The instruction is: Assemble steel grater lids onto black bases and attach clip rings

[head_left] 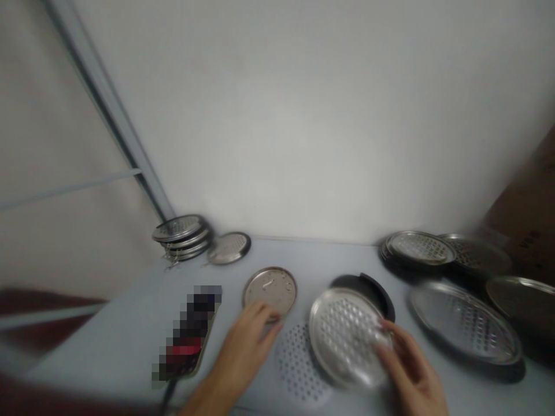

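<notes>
My right hand (411,367) grips a round metal grater plate (340,335) by its right edge, thumb on top. The plate is tilted and blurred, in front of a black round piece (382,297) on the table. My left hand (243,341) is at the near edge of a small round metal dish (269,284) with a few small parts in it. Its fingers are pinched together, and what they hold, if anything, I cannot make out. Between the hands lies a flat disc with holes (299,370), partly covered by the grater plate.
Round grater plates are stacked at the back left (184,237), with a single plate (229,247) beside them. More plates (418,248) and a large oval one (466,323) lie on the right. A pixelated phone-like object (186,341) with a cable is left. A cardboard box (529,214) stands far right.
</notes>
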Action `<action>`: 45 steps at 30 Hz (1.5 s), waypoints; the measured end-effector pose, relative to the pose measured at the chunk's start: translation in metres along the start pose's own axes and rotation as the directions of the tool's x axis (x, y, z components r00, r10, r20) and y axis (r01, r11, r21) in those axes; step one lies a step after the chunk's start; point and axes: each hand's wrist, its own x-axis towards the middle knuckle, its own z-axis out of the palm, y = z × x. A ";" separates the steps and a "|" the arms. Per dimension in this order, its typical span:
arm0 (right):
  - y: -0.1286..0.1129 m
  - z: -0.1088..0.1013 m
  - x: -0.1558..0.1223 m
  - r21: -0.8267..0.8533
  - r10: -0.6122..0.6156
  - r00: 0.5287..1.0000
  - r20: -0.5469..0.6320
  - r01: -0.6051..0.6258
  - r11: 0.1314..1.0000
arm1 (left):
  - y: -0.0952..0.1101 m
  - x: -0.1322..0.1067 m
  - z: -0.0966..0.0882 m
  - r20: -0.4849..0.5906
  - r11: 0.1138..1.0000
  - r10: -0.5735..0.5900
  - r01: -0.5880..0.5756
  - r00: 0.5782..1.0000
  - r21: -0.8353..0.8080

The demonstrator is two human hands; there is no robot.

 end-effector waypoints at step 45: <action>0.008 0.017 -0.016 -0.416 -0.325 0.944 0.057 0.318 0.852 | -0.003 0.017 -0.059 -0.204 0.983 0.183 -0.172 0.962 0.072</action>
